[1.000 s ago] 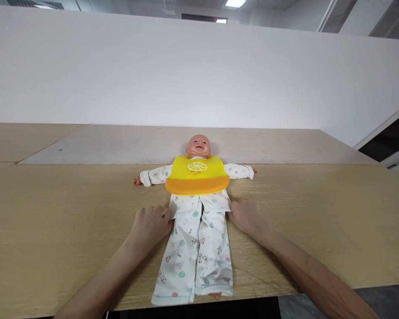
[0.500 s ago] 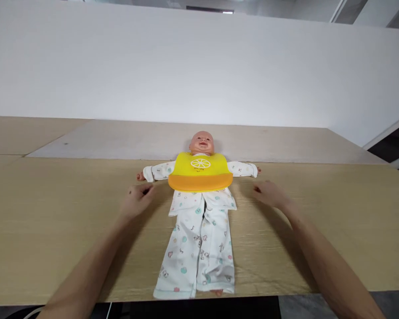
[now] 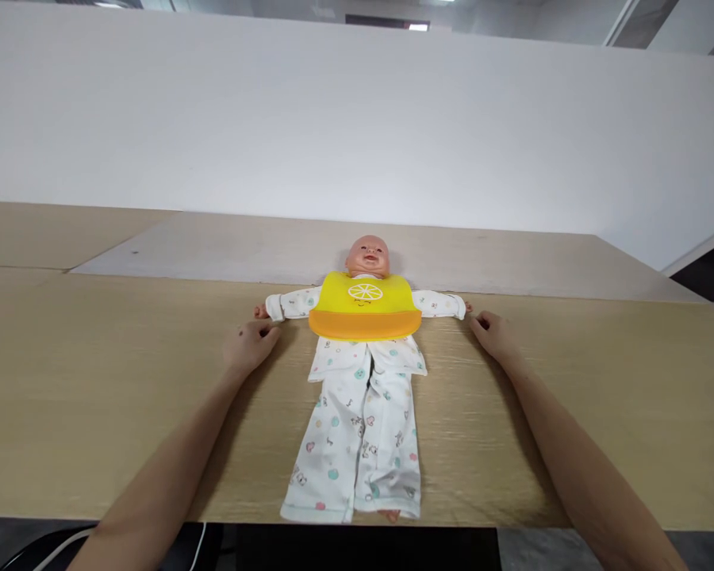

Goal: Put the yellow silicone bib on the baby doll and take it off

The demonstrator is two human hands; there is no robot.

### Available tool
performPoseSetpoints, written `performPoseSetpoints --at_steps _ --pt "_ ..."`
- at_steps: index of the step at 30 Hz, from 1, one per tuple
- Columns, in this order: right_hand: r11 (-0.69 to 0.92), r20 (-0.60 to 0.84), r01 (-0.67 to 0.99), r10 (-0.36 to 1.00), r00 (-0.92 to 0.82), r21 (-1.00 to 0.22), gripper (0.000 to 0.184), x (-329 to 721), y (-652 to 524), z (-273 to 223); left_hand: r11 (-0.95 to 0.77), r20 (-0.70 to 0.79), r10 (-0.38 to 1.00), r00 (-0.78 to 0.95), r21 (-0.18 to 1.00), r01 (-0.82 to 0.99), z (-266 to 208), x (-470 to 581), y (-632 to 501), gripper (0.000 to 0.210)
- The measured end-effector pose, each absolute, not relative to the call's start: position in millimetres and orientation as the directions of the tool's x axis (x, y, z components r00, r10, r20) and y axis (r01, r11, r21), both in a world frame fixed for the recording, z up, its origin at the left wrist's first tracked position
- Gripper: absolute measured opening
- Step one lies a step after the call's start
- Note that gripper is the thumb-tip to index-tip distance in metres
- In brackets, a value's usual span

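A baby doll (image 3: 367, 255) lies on its back with its arms spread wide. It wears a white printed pyjama top (image 3: 340, 358) and matching trousers (image 3: 333, 444). Over its chest lies a yellow silicone bib (image 3: 339, 292) with a citrus-slice print and an orange catch pocket (image 3: 366, 325). My left hand (image 3: 250, 346) rests on the table just below the doll's hand on the left, fingers loosely curled with nothing seen in them. Beside the doll's hand on the right is my right hand (image 3: 495, 337), its fingers curled in too and no object showing. Neither hand touches the bib.
The wooden table (image 3: 95, 396) has a paler strip (image 3: 243, 246) across its back. Behind it stands a white partition (image 3: 357, 119). Below the near edge are a dark surface (image 3: 362, 547) and a white cable (image 3: 65, 547).
My right hand has moved outward, away from the doll's body, and down onto the table. My left hand has settled just under the doll's hand. The view has shifted slightly; the doll lies the same.
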State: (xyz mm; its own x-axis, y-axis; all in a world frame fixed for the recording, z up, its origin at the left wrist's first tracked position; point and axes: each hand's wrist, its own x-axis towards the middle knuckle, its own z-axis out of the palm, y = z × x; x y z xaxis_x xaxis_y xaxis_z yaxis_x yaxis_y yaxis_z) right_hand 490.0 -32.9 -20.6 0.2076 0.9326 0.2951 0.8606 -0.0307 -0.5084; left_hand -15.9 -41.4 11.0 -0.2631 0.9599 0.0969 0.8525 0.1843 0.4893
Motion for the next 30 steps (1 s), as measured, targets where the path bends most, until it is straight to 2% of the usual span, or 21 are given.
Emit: performPoseSetpoints --at_steps 3,9,16,21,30 --pt "-0.049 0.277 0.869 0.937 0.210 -0.493 0.044 491.1 -32.1 -23.3 0.178 0.057 0.974 -0.219 0.402 0.898 11.5 -12.7 -42.5 0.026" --pt "-0.022 0.305 0.876 0.933 0.192 -0.482 0.043 492.9 -31.1 -25.2 0.215 0.043 0.969 -0.245 0.353 0.910 9.9 -13.5 -42.0 0.027" --pt "-0.041 0.278 0.881 0.941 0.193 -0.472 0.034 492.3 -31.9 -23.5 0.211 0.017 0.973 -0.231 0.346 0.914 15.4 -9.4 -44.5 0.027" --pt "-0.041 0.277 0.877 0.941 0.195 -0.478 0.035 491.5 -32.7 -23.6 0.234 0.004 0.968 -0.251 0.337 0.912 14.4 -9.4 -43.6 0.027" --pt "-0.068 0.254 0.883 0.945 0.207 -0.465 0.034 488.7 -32.8 -18.8 0.219 0.022 0.969 -0.246 0.387 0.896 14.7 -11.0 -44.2 0.049"
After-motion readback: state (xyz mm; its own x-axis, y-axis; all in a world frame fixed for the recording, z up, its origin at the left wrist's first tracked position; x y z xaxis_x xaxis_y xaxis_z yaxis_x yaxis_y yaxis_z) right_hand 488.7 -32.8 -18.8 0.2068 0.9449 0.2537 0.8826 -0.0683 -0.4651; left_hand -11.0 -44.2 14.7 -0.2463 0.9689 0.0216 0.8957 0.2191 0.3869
